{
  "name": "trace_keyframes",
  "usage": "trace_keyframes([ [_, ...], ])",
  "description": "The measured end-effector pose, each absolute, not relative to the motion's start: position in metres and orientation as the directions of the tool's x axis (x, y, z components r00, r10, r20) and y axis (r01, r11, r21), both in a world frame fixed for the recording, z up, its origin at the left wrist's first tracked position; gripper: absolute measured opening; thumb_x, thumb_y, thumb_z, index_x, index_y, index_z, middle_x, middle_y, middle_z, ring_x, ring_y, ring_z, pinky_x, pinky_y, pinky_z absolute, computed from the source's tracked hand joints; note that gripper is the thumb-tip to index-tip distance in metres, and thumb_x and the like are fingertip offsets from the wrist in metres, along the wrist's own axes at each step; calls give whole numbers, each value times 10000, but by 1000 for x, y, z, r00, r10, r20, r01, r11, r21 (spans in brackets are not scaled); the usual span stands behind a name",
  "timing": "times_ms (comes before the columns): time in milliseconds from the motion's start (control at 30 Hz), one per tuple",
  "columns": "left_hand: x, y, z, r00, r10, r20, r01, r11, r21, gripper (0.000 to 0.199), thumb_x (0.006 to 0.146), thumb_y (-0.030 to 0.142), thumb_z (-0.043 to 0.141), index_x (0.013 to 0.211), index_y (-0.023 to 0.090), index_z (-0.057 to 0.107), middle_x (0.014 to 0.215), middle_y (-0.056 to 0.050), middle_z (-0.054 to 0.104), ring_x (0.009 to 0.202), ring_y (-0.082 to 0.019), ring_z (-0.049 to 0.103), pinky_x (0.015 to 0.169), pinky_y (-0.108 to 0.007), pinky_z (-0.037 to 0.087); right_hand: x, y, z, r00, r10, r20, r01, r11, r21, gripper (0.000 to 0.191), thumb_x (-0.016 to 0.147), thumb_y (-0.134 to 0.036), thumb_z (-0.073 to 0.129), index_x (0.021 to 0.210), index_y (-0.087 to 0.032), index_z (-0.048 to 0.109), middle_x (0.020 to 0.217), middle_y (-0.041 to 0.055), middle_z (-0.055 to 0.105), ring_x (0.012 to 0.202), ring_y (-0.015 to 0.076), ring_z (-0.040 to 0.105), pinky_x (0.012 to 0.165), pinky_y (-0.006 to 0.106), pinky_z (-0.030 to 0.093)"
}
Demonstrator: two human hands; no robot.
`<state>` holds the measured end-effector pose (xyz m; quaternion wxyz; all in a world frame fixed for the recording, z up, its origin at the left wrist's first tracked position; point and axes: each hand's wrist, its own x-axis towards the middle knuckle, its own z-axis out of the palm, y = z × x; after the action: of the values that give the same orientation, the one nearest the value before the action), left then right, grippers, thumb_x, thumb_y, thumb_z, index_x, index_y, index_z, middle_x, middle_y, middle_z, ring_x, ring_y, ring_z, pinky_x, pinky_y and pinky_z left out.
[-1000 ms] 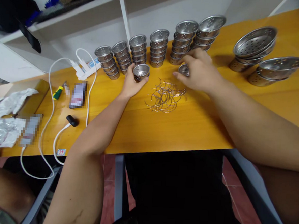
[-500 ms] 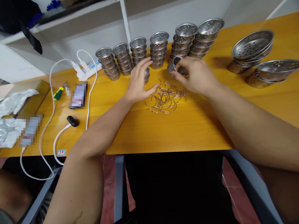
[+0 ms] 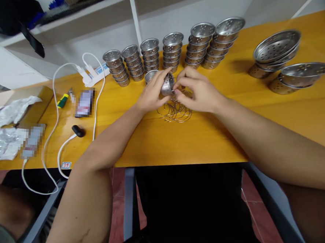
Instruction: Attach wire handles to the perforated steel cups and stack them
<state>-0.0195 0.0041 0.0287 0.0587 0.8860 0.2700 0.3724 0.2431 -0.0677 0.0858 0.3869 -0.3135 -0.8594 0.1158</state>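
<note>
A small perforated metal cup lies tilted on its side in my left hand, which is closed around it with the thumb below. The cup's mouth faces right. My right hand is at that mouth, thumb and fingers pinched together by the rim; whatever they pinch is too small to make out. Under both hands lies a loose heap of curved thin metal wires, partly covered by the right hand. Another perforated cup stands just behind my left fingers, mostly hidden.
Several stacks of perforated cups line the table's back. Wider perforated bowls stand at right. Leftward are a power strip, white cables, a green-yellow tool, a blurred-out flat item and a black object. Another person's arm shows lower left.
My right hand has brought the cup left and toward me, and my left hand has closed around it. The right fingers have shifted to a pinch at its rim.
</note>
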Motion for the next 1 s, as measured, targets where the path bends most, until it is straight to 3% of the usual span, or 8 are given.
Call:
trace_keyframes([
  [133,-22,9,27,537,579,614,475,-808,348,978,1050,899,670,1819,363,393,1805,-143,613,1754,-452,582,1520,-709,426,248,-64,83,-452,670,589,476,740,-475,416,1138,-734,664,1296,-393,844,1434,156,751,1490,476,652,1279,792,573],
  [367,-26,9,29,540,589,601,488,-801,346,991,1041,923,671,1823,359,439,1822,-136,618,1734,-464,590,1532,-690,403,246,-54,71,-448,652,612,376,758,-533,556,1152,-848,628,1233,-336,830,1414,147,801,1422,441,734,1256,763,607],
  [567,-25,8,30,523,589,616,496,-798,342,987,1033,917,699,1820,378,445,1813,-144,625,1723,-484,599,1499,-729,433,244,-56,73,-397,697,597,395,717,-575,644,1074,-972,636,1176,-375,857,1408,134,827,1434,476,718,1267,855,563],
  [767,-27,10,28,531,579,619,493,-805,330,1006,1042,914,687,1843,374,405,1828,-148,606,1730,-482,581,1513,-718,393,242,-54,74,-364,715,597,342,699,-628,710,1016,-1043,653,1038,-359,841,1396,114,833,1371,441,744,1276,783,580],
  [867,-28,11,26,553,566,612,503,-812,297,1024,1066,932,612,1868,348,360,1861,-165,572,1748,-473,553,1521,-699,361,243,-48,72,-348,702,621,246,707,-663,688,967,-1014,783,984,-329,843,1309,115,843,1312,429,775,1244,754,606],
  [1000,-30,10,30,576,565,591,528,-809,259,1040,1082,958,533,1887,329,335,1874,-174,558,1760,-466,531,1525,-677,332,244,-45,72,-326,711,623,157,690,-706,556,889,-925,955,940,-379,867,1253,70,862,1274,393,783,1268,689,616],
])
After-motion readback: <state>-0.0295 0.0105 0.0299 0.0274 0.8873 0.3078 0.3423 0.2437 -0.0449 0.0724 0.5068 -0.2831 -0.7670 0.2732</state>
